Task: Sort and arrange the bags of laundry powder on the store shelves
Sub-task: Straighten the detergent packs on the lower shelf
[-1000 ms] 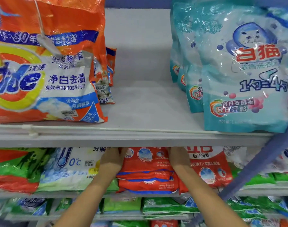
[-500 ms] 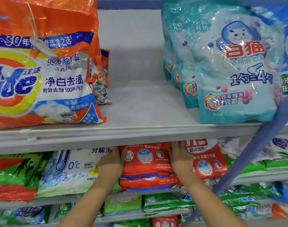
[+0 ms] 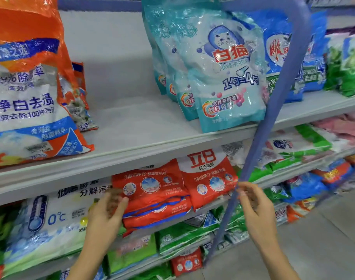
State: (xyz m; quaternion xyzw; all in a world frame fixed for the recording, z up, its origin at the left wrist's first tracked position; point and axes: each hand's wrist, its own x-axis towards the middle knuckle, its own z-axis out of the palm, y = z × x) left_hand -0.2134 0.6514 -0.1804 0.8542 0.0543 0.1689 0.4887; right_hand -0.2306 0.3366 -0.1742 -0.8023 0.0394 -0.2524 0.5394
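Grey metal shelves [image 3: 132, 122] fill the view in tiers and tilt down toward the right. On the upper tier, at the left, a large orange bag [image 3: 31, 98] of laundry powder stands upright at the front edge, with smaller orange bags behind it. Well apart from it, across a bare stretch of shelf, a row of teal bags [image 3: 223, 77] with a cat printed on the front stands one behind another. On the tier below, far left, a wide white bag [image 3: 51, 219] marked 0°C leans at the front.

A blue tube [image 3: 273, 128] curves down in front of the shelves, crossing the teal bags' right edge and running on past the lower tiers.

Just right of the white bag sits a stack of red bags [image 3: 156, 199], lying flat one on another with their fronts tipped outward. Another red bag [image 3: 208, 178] leans just beside the stack on the right.

The left hand [image 3: 106, 217] is at the stack's left end. Its thumb [image 3: 123, 201] lies on the top bag's front corner, but the fingers are blurred, so I cannot tell whether it pinches the bag or only presses against it. The right hand [image 3: 257, 211] is clear of the bags, fingers loosely curled around nothing. Its fingertips [image 3: 242, 191] are right at the blue tube, and contact cannot be told.
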